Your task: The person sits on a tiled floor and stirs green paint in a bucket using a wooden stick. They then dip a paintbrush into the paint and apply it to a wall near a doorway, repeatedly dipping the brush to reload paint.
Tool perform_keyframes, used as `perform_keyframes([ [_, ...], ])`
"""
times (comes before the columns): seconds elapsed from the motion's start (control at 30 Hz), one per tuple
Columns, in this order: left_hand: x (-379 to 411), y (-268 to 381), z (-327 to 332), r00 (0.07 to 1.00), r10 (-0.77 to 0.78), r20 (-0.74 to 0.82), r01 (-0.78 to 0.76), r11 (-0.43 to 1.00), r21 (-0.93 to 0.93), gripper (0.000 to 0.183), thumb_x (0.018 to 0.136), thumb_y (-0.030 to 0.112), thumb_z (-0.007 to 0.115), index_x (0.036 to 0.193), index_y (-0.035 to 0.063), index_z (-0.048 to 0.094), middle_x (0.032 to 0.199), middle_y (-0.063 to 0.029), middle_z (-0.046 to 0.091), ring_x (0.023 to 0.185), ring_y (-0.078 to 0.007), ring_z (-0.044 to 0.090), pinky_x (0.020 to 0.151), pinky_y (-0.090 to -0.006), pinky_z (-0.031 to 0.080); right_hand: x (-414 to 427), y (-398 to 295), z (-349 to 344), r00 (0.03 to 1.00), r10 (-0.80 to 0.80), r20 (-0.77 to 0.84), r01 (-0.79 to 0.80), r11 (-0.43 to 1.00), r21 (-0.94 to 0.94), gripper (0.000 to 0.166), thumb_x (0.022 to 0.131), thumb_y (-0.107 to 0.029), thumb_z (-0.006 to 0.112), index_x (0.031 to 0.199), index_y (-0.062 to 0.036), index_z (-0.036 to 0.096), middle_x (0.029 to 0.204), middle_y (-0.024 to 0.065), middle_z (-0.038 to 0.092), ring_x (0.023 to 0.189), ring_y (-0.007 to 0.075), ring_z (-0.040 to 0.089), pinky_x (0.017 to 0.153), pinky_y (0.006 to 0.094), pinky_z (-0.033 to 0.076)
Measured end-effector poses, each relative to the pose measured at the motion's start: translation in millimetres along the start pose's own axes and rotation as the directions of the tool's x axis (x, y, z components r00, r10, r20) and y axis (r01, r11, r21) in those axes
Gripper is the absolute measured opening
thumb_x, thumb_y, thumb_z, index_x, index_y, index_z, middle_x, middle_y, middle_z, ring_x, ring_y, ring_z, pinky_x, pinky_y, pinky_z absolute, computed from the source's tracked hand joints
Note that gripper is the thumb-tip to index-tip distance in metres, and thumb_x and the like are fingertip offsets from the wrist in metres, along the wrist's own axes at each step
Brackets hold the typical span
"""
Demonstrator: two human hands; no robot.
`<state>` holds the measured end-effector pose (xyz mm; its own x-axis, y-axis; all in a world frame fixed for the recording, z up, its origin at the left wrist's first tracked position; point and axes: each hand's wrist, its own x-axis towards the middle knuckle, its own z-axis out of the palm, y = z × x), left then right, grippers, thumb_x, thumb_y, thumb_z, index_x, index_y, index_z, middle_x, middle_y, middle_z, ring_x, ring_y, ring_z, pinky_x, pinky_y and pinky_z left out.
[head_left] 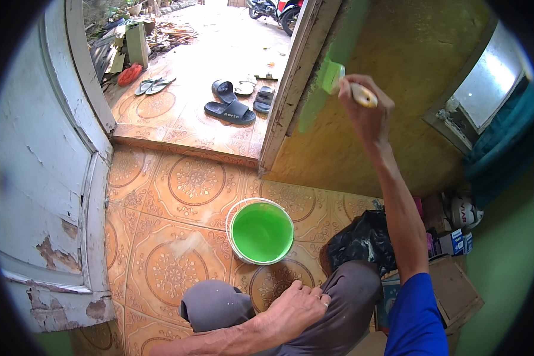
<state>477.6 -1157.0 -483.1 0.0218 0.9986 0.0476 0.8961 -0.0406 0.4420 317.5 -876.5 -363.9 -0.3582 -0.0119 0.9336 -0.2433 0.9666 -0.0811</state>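
My right hand grips a paintbrush by its light handle, arm stretched out to the wall. Wet with green paint, the bristles press on the yellowish wall beside the wooden door frame. A strip of green paint runs along that frame, above and below the brush. Resting on my right thigh, my left hand holds nothing, its fingers loosely bent and a ring on one of them. In front of my knees, a white bucket of green paint stands on the patterned tiles.
A white door with peeling paint stands open at left. Several sandals lie beyond the raised threshold. By my right knee are a black plastic bag, boxes and a helmet. A teal curtain hangs by the window.
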Motion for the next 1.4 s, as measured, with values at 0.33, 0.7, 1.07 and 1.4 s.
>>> perform_keyframes([
  [0.33, -3.1, 3.2, -3.1, 1.000, -0.006, 0.029, 0.006, 1.000, -0.001, 0.033, 0.080, 0.011, 0.063, 0.111, -0.0014, 0.058, 0.094, -0.0108, 0.061, 0.087, -0.0248, 0.061, 0.076, -0.0344, 0.043, -63.6, -2.1, -20.0, 0.457, -0.021, 0.889, -0.101, 0.992, 0.076, 0.031, 0.079, -0.001, 0.073, 0.108, -0.0091, 0.069, 0.113, 0.0079, 0.059, 0.104, 0.0270, 0.061, 0.087, 0.0376, 0.052],
  [0.7, 0.2, 4.4, -3.1, 0.999, -0.014, 0.034, 0.013, 0.999, 0.031, 0.030, 0.082, 0.009, 0.061, 0.110, -0.0021, 0.057, 0.093, -0.0100, 0.061, 0.088, -0.0231, 0.061, 0.076, -0.0339, 0.042, -87.8, 19.4, 20.2, 0.341, -0.166, 0.925, 0.074, 0.986, 0.149, 0.027, 0.075, -0.003, 0.074, 0.099, -0.0068, 0.062, 0.118, 0.0088, 0.054, 0.106, 0.0293, 0.060, 0.087, 0.0394, 0.054],
  [1.07, -0.4, 3.9, -8.3, 0.997, -0.019, 0.077, 0.018, 1.000, 0.019, 0.032, 0.081, 0.008, 0.062, 0.111, -0.0012, 0.057, 0.093, -0.0093, 0.061, 0.090, -0.0224, 0.062, 0.077, -0.0327, 0.042, -85.9, 3.9, 17.9, 0.701, -0.141, 0.699, 0.264, 0.962, -0.071, 0.018, 0.078, 0.004, 0.068, 0.094, -0.0027, 0.062, 0.113, 0.0123, 0.057, 0.105, 0.0268, 0.061, 0.090, 0.0323, 0.060],
  [1.4, 0.0, 2.1, -5.9, 0.996, -0.048, 0.069, 0.046, 0.998, 0.035, 0.031, 0.081, 0.008, 0.062, 0.110, -0.0017, 0.057, 0.092, -0.0094, 0.061, 0.089, -0.0226, 0.061, 0.075, -0.0328, 0.042, -88.9, 17.0, 45.9, 0.665, -0.091, 0.741, 0.236, 0.967, -0.093, 0.029, 0.074, 0.009, 0.069, 0.099, -0.0014, 0.062, 0.111, 0.0093, 0.059, 0.102, 0.0256, 0.062, 0.083, 0.0347, 0.063],
])
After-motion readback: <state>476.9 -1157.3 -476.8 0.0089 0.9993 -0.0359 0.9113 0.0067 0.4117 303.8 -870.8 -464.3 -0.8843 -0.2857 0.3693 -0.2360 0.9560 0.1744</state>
